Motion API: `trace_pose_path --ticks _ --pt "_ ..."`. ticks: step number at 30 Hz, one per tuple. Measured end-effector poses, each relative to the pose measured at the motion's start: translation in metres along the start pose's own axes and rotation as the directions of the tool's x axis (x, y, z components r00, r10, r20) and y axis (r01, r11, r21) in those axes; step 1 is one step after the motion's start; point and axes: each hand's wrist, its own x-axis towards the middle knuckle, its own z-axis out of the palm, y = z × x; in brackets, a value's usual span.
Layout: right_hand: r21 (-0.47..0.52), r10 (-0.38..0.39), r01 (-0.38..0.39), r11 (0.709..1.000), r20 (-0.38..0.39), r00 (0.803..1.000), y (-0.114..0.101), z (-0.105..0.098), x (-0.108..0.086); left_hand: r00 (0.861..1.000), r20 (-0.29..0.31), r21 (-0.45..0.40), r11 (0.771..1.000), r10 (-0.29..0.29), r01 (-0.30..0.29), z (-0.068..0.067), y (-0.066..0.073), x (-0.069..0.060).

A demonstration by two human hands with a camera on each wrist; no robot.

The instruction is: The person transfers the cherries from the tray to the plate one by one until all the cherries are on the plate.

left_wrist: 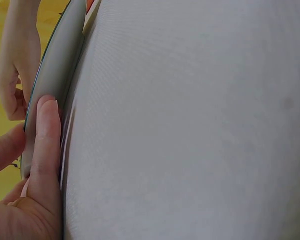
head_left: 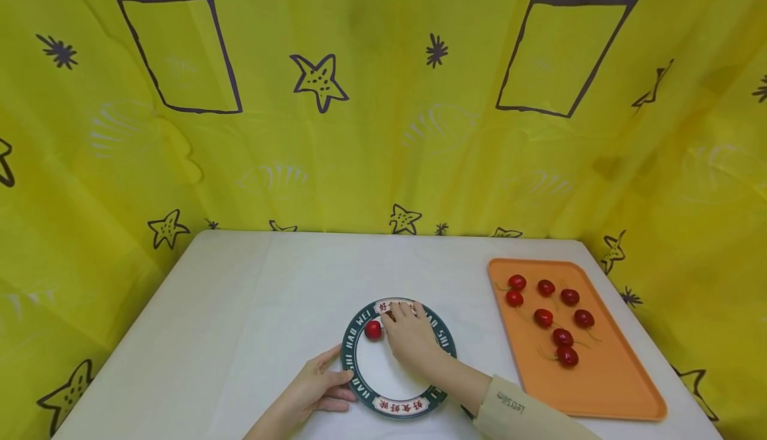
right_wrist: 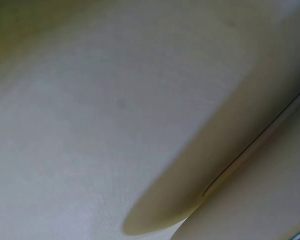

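Note:
A round plate with a dark green lettered rim and white middle sits on the table. My left hand grips its left rim, thumb on top; in the left wrist view, my left hand has a finger along the plate's underside. One red cherry lies toward the plate's upper left. Just right of it, my right hand reaches over the plate with fingers bent down. Whether the fingers hold anything is hidden by the hand. In the left wrist view the right hand appears beyond the rim.
An orange tray stands on the right of the white table, with several cherries on its far half. A yellow patterned curtain surrounds the table. The right wrist view shows mostly blurred table and a sleeve.

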Motion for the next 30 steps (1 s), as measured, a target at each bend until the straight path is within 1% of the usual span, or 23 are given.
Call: trace_pose_path --ticks 6,14,17,20,22,25,30 --pt "-0.017 -0.004 0.004 1.0 -0.008 1.0 0.0 0.0 0.0 1.0 0.006 -0.001 1.0 0.005 -0.005 0.0 0.0 0.0" --pt "-0.025 -0.016 0.015 1.0 -0.061 0.998 0.001 0.0 -0.001 1.0 0.018 -0.014 1.0 0.006 -0.006 0.0 0.0 -0.001" --pt "-0.011 -0.011 0.01 1.0 -0.076 0.997 0.003 0.0 -0.001 1.0 0.02 -0.014 1.0 0.007 -0.006 0.0 0.001 -0.001" --pt "0.026 0.003 0.0 1.0 -0.097 0.995 0.005 -0.002 -0.002 1.0 0.024 -0.012 1.0 0.011 -0.011 0.0 0.001 -0.001" --pt "0.055 0.018 -0.012 0.998 -0.11 0.994 0.008 -0.005 -0.002 0.999 0.03 -0.014 1.0 0.017 -0.017 0.0 0.001 -0.001" --pt "0.078 0.039 -0.027 0.997 -0.152 0.988 0.016 -0.009 -0.004 0.999 0.035 -0.016 1.0 0.017 -0.017 -0.001 0.001 -0.001" --pt "0.111 0.071 -0.045 0.993 -0.238 0.969 0.037 -0.017 -0.01 0.999 0.041 -0.013 1.0 0.011 -0.01 -0.001 0.002 -0.001"
